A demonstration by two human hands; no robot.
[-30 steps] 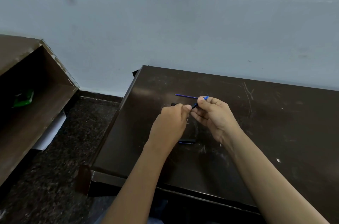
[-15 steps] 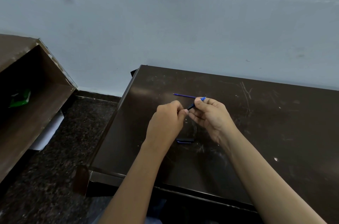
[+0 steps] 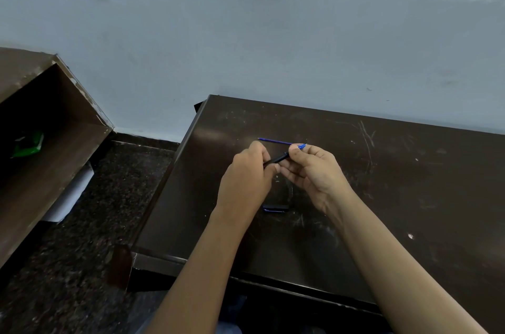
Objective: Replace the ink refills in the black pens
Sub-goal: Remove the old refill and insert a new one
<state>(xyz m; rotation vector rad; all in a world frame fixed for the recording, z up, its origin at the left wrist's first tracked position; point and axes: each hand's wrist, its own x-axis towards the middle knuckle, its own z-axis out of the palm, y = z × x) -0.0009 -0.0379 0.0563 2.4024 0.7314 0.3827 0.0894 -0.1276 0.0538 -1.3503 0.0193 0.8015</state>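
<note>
Currently gripped black pen (image 3: 276,160) at both ends, left hand (image 3: 246,172) and right hand (image 3: 314,172) curled round it, above desk (image 3: 410,197) near left edge. Noted blue refill (image 3: 273,141) lying just beyond. Judged risk: loosened part slipping, rolling off left edge.

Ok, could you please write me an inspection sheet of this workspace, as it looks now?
Surface: dark brown wooden desk, scratched and scuffed.
Job's things: slim black pen held above the desk by both hands; thin blue ink refill lying on the desk beyond the hands; short black-and-blue piece, seemingly a pen part, lying nearer the person.
Clutter: nothing seen.
Hands: left hand grips the pen's left end; right hand pinches its right end, a blue tip showing there.
Cables: nothing seen.
Surroundings: pale blue wall; brown open shelf at left holding a green packet; white sheet below it; dark speckled floor.
</note>
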